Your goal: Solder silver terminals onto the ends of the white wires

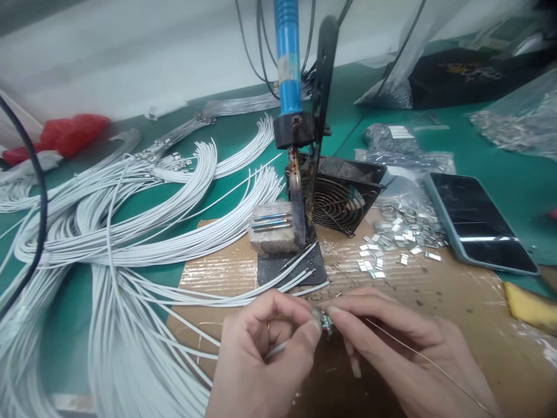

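Pinching a small part [326,323] between them, the left hand [270,348] and right hand [395,334] meet above the cardboard [470,302]; a white wire [277,350] runs into the left, a thin strand [429,355] through the right; beyond stands the iron [288,35], with metal bits [398,228] and a phone [483,223] to its right

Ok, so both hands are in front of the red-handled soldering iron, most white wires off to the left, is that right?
No: the head view shows a blue handle on the soldering iron, not red. The left hand and right hand are in front of it, most white wires to the left.
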Tool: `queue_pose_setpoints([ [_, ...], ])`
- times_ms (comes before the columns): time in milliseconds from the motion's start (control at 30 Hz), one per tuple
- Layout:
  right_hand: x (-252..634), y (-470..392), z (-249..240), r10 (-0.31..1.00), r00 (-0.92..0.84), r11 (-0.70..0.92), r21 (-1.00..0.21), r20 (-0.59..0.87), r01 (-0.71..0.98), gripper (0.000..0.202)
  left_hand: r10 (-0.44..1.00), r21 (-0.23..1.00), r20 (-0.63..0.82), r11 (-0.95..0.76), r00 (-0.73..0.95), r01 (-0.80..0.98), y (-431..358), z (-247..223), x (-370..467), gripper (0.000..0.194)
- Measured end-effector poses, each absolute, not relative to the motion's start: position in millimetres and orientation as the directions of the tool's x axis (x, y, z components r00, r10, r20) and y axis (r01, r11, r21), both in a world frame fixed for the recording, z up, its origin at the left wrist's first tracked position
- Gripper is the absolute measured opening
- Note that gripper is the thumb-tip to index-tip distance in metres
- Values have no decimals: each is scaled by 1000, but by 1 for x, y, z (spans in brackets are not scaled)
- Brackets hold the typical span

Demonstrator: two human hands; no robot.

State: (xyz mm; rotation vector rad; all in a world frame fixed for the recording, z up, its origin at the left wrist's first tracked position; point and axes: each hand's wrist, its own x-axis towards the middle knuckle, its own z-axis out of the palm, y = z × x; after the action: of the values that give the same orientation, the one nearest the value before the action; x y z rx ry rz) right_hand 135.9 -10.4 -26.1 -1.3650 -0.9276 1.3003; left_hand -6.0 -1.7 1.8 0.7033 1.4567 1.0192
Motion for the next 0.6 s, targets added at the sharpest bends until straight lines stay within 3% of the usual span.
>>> queue_pose_setpoints([
  [233, 145, -7, -28, 992, 14, -128, -992, -128, -19, 9, 877, 883, -460, 435, -137, -179, -1, 2, -3, 16],
  [600, 141, -7, -29, 985, 74, -150, -986, -156, -79, 8, 877, 898, -439, 426, -195, -108, 2, 5, 2, 17],
])
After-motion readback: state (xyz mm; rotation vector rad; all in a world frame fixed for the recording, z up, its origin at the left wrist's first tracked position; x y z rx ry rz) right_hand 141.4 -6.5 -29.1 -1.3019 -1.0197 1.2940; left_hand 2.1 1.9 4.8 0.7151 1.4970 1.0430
